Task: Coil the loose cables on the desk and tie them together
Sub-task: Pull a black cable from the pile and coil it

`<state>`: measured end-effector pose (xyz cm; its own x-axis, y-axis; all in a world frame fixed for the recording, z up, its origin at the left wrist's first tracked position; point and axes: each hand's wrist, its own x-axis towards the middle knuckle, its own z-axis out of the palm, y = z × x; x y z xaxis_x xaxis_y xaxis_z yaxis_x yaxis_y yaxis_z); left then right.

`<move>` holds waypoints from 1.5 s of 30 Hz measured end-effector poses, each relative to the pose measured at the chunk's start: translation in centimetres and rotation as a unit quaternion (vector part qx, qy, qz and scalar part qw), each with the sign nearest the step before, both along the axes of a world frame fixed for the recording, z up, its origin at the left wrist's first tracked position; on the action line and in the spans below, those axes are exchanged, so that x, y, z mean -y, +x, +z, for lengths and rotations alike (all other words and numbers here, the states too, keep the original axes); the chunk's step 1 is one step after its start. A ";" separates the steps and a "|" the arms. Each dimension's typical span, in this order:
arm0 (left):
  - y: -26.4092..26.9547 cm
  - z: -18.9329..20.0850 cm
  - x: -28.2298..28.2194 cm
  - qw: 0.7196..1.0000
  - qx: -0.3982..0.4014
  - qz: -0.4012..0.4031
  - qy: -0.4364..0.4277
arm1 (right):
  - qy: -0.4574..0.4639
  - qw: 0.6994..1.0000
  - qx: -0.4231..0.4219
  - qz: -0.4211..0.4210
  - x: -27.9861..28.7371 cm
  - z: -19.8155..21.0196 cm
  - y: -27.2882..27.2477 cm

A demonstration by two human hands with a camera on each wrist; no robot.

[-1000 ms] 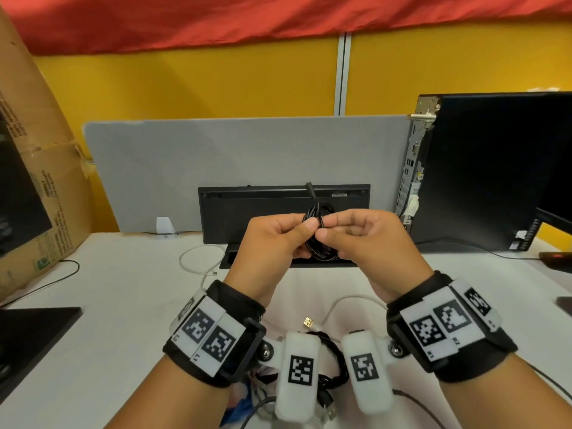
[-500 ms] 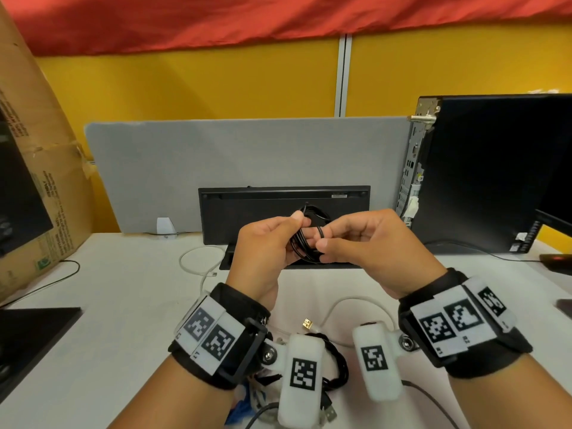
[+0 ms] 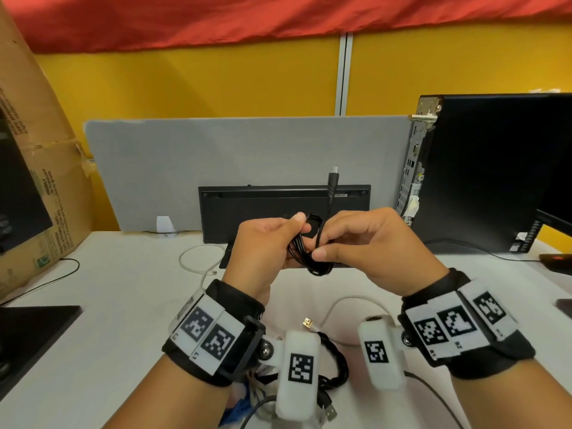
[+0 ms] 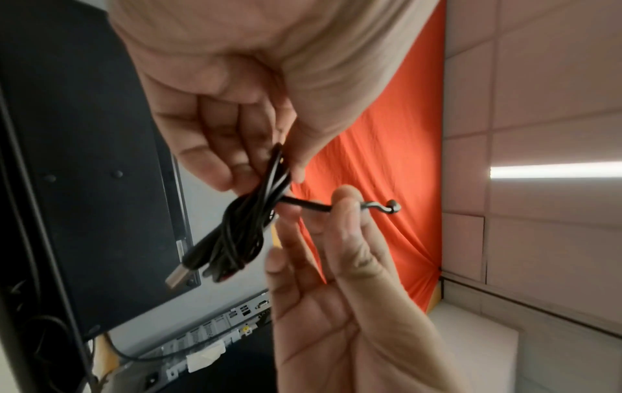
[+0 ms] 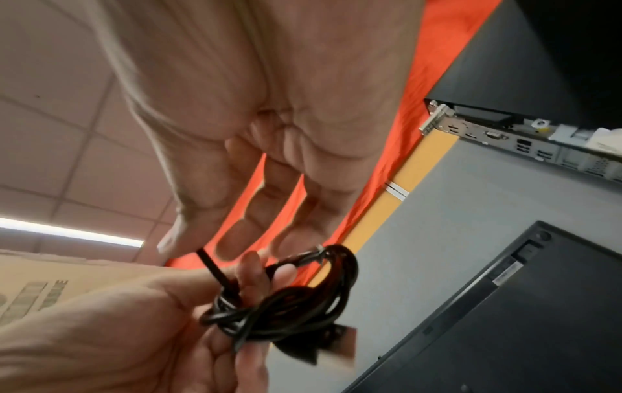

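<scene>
Yellow partition walls under a red cloth back your white desk [image 3: 93,305], and a black keyboard [image 3: 263,209] stands on edge against a grey felt divider [image 3: 216,156]; take that keyboard as your landmark. You hold both hands up in front of it, above the desk. Your left hand [image 3: 263,249] has its thumb and fingers curled round a small bundle of thin black cable [image 3: 306,255], pinching the coiled loops together. In the left wrist view the bundle [image 4: 245,226] hangs below your fingers, with a silver USB plug [image 4: 178,276] sticking out at its lower end. Your right hand [image 3: 368,246] pinches the free end of the same cable between thumb and forefinger, just beside the bundle. That end rises in front of the keyboard's top edge and finishes in a small black connector [image 3: 333,181]. In the right wrist view the strand crosses over the loops [image 5: 286,300] where your left fingers grip them; whether it is wound fully round I cannot tell.

Nearer to you than the keyboard, a dark braided cable coil [image 3: 335,363] lies on the desk beneath your wrists, partly hidden by the wrist cameras. A white cable [image 3: 337,308] with a gold-coloured plug lies beside it. Left of the keyboard a second white cable [image 3: 192,258] loops across the desk. Right of it stands a black computer tower [image 3: 483,174]; far to its left leans a cardboard box [image 3: 46,181].
</scene>
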<state>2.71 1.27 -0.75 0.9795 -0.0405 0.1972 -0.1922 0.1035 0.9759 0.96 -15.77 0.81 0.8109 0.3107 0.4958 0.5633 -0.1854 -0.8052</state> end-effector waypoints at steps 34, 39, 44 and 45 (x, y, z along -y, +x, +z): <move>0.5 -0.4 1.2 0.994 0.067 -0.021 0.083 | -0.168 0.901 0.272 -0.295 -1.8 -1.4 0.5; -0.1 -0.3 1.4 0.989 0.103 -0.012 0.104 | -0.176 0.913 0.221 -0.293 -2.1 -1.5 0.7; -0.4 -0.5 2.0 0.990 0.116 -0.030 0.073 | -0.141 0.942 0.125 -0.276 -1.7 -0.6 0.2; -0.4 -0.5 2.0 0.989 0.119 -0.028 0.086 | -0.138 0.948 0.093 -0.271 -1.5 -0.5 0.1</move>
<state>2.31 -0.70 -1.28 0.9012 -0.1470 0.4077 -0.4175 -0.0419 0.9077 1.04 -14.23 0.30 0.7949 0.0129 0.6066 0.4535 -0.6768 -0.5799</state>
